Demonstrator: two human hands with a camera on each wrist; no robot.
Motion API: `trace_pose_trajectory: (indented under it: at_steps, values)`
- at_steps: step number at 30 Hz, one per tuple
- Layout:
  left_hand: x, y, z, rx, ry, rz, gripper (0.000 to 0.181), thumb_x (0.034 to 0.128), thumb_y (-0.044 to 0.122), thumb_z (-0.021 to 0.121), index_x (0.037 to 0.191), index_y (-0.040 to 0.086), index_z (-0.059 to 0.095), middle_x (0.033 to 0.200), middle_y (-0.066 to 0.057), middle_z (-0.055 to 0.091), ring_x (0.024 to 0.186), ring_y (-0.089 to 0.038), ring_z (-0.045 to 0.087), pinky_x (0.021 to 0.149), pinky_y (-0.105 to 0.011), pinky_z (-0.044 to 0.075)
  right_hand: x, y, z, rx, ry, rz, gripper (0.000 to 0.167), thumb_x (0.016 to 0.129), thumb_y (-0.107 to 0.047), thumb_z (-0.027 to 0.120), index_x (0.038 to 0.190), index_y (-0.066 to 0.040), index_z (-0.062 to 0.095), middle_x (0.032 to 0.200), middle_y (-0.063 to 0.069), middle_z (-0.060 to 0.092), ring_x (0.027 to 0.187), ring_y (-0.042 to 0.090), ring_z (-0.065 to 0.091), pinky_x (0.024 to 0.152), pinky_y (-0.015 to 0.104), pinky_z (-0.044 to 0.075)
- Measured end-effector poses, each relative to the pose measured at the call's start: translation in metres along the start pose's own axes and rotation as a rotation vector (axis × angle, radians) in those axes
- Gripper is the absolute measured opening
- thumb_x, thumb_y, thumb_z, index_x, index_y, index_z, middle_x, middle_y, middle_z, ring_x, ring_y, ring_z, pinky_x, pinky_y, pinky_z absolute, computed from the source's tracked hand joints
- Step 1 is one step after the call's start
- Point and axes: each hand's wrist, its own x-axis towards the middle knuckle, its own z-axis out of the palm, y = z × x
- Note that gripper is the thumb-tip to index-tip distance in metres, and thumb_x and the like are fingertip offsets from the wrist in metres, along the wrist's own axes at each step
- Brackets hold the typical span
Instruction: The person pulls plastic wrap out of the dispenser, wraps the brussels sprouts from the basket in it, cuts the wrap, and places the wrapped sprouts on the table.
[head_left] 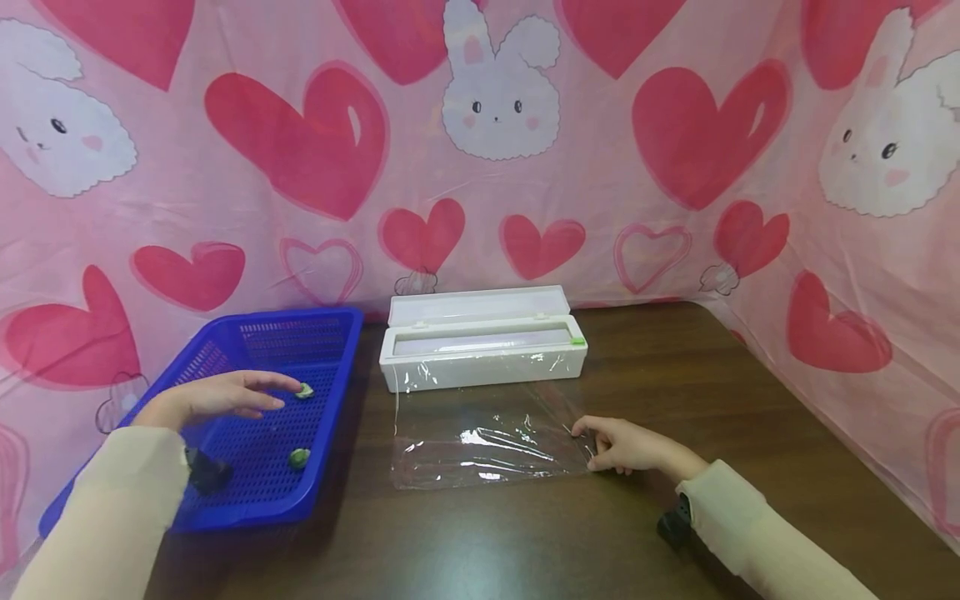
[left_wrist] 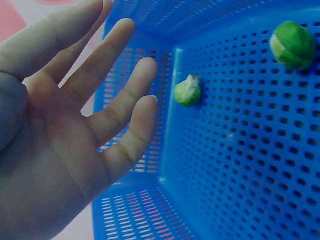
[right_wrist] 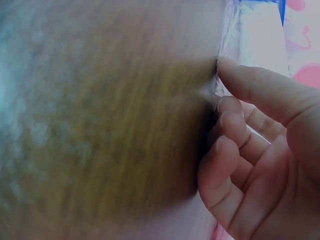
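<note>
In the head view my left hand (head_left: pixel 225 396) hovers over a blue plastic basket (head_left: pixel 347 367), fingers extended and holding nothing. Two Brussels sprouts lie on the basket floor: one sprout (head_left: pixel 303 390) by my fingertips, another sprout (head_left: pixel 298 458) nearer the front. The left wrist view shows the open palm (left_wrist: pixel 55 145) beside the sprouts (left_wrist: pixel 188 94). Clear cling film (head_left: pixel 480 442) stretches out from a white dispenser box (head_left: pixel 483 367) with its lid raised. At the film's right edge, my right hand (head_left: pixel 633 446) pinches it between thumb and curled fingers.
A brown wooden table (head_left: pixel 480 542) carries the basket on the left and the dispenser at the back middle. On the dispenser's right end sits a green slider (head_left: pixel 577 341). A pink cloth (head_left: pixel 480 183) with hearts and rabbits hangs behind and at the sides.
</note>
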Motion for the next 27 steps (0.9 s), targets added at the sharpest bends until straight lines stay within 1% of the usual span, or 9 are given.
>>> trace_pose_trajectory:
  at_steps: [2, 5, 11, 14, 16, 18, 21, 24, 27]
  values:
    - [0.002, -0.003, 0.002, -0.004, -0.025, -0.013, 0.045, 0.0935, 0.015, 0.052, 0.133, -0.004, 0.042, 0.138, -0.032, 0.029, 0.125, -0.053, 0.021, 0.091, -0.058, 0.034, 0.000, 0.000, 0.000, 0.001, -0.001, -0.001, 0.043, 0.083, -0.010, 0.068, 0.121, -0.008, 0.047, 0.061, 0.001, 0.048, 0.046, 0.013, 0.043, 0.043, 0.027, 0.041]
    - [0.005, -0.007, 0.006, -0.017, -0.058, -0.043, 0.045, 0.0931, 0.015, 0.052, 0.133, -0.004, 0.042, 0.139, -0.030, 0.029, 0.125, -0.052, 0.022, 0.091, -0.058, 0.034, 0.000, 0.000, 0.001, 0.002, -0.002, -0.002, 0.043, 0.083, -0.010, 0.068, 0.121, -0.009, 0.047, 0.061, 0.001, 0.049, 0.046, 0.013, 0.043, 0.043, 0.028, 0.041]
    - [0.013, -0.010, 0.016, -0.030, -0.117, -0.113, 0.046, 0.0925, 0.016, 0.054, 0.133, -0.004, 0.042, 0.137, -0.027, 0.035, 0.124, -0.047, 0.030, 0.091, -0.058, 0.034, -0.001, -0.002, 0.000, 0.003, 0.000, 0.002, 0.043, 0.083, -0.008, 0.068, 0.121, -0.008, 0.047, 0.060, 0.001, 0.049, 0.046, 0.013, 0.044, 0.043, 0.028, 0.041]
    - [0.017, -0.012, 0.021, -0.035, -0.132, -0.140, 0.046, 0.0918, 0.016, 0.055, 0.133, -0.002, 0.043, 0.137, -0.025, 0.037, 0.123, -0.046, 0.033, 0.090, -0.057, 0.036, -0.001, -0.003, 0.000, 0.005, 0.001, 0.004, 0.043, 0.083, -0.008, 0.067, 0.121, -0.008, 0.048, 0.060, 0.001, 0.049, 0.046, 0.013, 0.044, 0.043, 0.028, 0.041]
    - [0.018, -0.014, 0.023, -0.044, -0.138, -0.163, 0.046, 0.0912, 0.016, 0.056, 0.133, 0.000, 0.044, 0.136, -0.024, 0.038, 0.122, -0.044, 0.035, 0.090, -0.057, 0.036, -0.001, -0.003, 0.000, 0.006, 0.002, 0.006, 0.043, 0.083, -0.008, 0.067, 0.121, -0.008, 0.048, 0.061, 0.001, 0.049, 0.046, 0.013, 0.043, 0.043, 0.027, 0.040]
    - [0.019, -0.016, 0.025, -0.058, -0.151, -0.187, 0.046, 0.0907, 0.015, 0.057, 0.133, 0.000, 0.045, 0.135, -0.023, 0.040, 0.119, -0.042, 0.040, 0.090, -0.058, 0.036, -0.001, -0.003, 0.000, 0.008, 0.005, 0.009, 0.043, 0.083, -0.008, 0.067, 0.121, -0.008, 0.048, 0.061, 0.001, 0.049, 0.046, 0.013, 0.043, 0.043, 0.027, 0.040]
    - [0.020, -0.017, 0.026, -0.084, -0.172, -0.223, 0.044, 0.0903, 0.013, 0.057, 0.131, -0.001, 0.047, 0.134, -0.022, 0.043, 0.115, -0.039, 0.044, 0.089, -0.059, 0.036, -0.001, -0.002, 0.001, 0.009, 0.008, 0.011, 0.043, 0.083, -0.007, 0.067, 0.121, -0.008, 0.048, 0.061, 0.000, 0.048, 0.046, 0.013, 0.043, 0.042, 0.027, 0.040]
    - [0.019, -0.017, 0.028, -0.113, -0.179, -0.289, 0.043, 0.0900, 0.011, 0.057, 0.130, -0.001, 0.048, 0.131, -0.019, 0.047, 0.112, -0.037, 0.048, 0.087, -0.056, 0.038, -0.001, -0.002, 0.001, 0.008, 0.009, 0.010, 0.042, 0.083, -0.007, 0.067, 0.121, -0.008, 0.049, 0.061, 0.000, 0.048, 0.046, 0.013, 0.043, 0.043, 0.027, 0.040]
    - [0.018, -0.016, 0.030, -0.113, -0.159, -0.378, 0.039, 0.0892, 0.011, 0.058, 0.127, 0.001, 0.053, 0.122, -0.014, 0.055, 0.106, -0.034, 0.053, 0.081, -0.050, 0.042, -0.001, -0.002, 0.001, 0.001, 0.011, 0.010, 0.042, 0.083, -0.007, 0.068, 0.121, -0.008, 0.049, 0.061, 0.001, 0.048, 0.046, 0.012, 0.043, 0.043, 0.027, 0.040]
